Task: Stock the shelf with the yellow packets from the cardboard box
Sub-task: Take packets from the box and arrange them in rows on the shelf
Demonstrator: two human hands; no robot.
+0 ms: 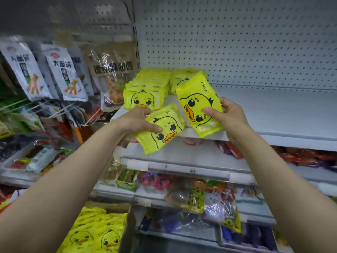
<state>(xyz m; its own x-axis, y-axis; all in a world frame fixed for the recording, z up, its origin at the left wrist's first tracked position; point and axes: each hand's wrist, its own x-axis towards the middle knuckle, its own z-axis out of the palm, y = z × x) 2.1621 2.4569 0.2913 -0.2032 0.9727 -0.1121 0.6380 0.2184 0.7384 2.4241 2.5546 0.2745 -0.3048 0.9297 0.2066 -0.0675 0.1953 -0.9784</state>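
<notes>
My left hand [138,120] grips a yellow duck-face packet [164,130] by its left edge, tilted, just in front of the white shelf [273,114]. My right hand [227,114] holds a second yellow packet [197,103] upright, thumb across its front, over the shelf's front edge. Two rows of the same yellow packets [145,90] stand on the shelf's left end against the pegboard. Down at the bottom left, the cardboard box [125,225] holds several more yellow packets [98,234].
Hanging snack bags [60,70] fill the pegs to the left of the shelf. Lower shelves [182,165] carry mixed colourful packets. The shelf surface to the right of the yellow rows is bare white, backed by pegboard [237,42].
</notes>
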